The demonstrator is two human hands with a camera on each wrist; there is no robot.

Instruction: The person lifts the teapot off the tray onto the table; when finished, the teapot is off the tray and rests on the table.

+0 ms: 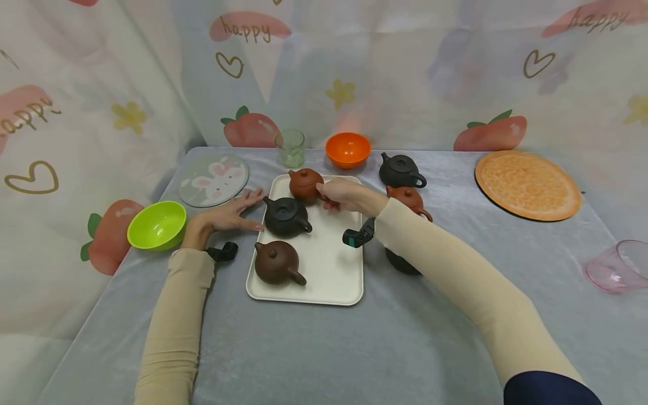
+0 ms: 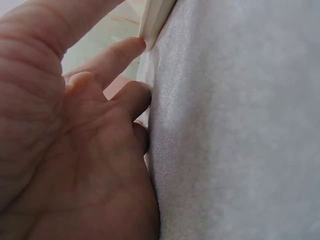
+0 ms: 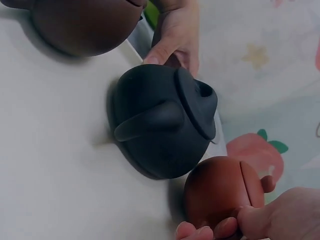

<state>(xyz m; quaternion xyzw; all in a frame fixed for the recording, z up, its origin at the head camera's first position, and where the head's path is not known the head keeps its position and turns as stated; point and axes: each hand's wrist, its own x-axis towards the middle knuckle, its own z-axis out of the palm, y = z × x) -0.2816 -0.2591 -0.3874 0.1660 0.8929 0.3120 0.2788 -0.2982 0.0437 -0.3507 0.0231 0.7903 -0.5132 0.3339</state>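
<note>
A cream tray point(image 1: 331, 270) bears three teapots along its left side. At its far end stands a reddish-brown teapot point(image 1: 305, 185); my right hand point(image 1: 346, 194) pinches its handle, which the fingers largely hide. A black teapot point(image 1: 285, 217) sits in the middle, and a dark brown teapot point(image 1: 276, 262) is nearest me. The right wrist view shows the black teapot point(image 3: 150, 120) beside the reddish-brown one point(image 3: 220, 190). My left hand point(image 1: 228, 215) rests on the cloth with fingers spread, its fingertips at the tray's left edge.
Right of the tray stand a black teapot point(image 1: 400, 170), another reddish-brown teapot point(image 1: 406, 198) and a dark one point(image 1: 403, 264) partly under my sleeve. Around them are a green bowl point(image 1: 158, 226), bunny mat point(image 1: 215, 181), green glass point(image 1: 291, 149), orange bowl point(image 1: 348, 151), round orange mat point(image 1: 529, 185) and pink glass point(image 1: 615, 267).
</note>
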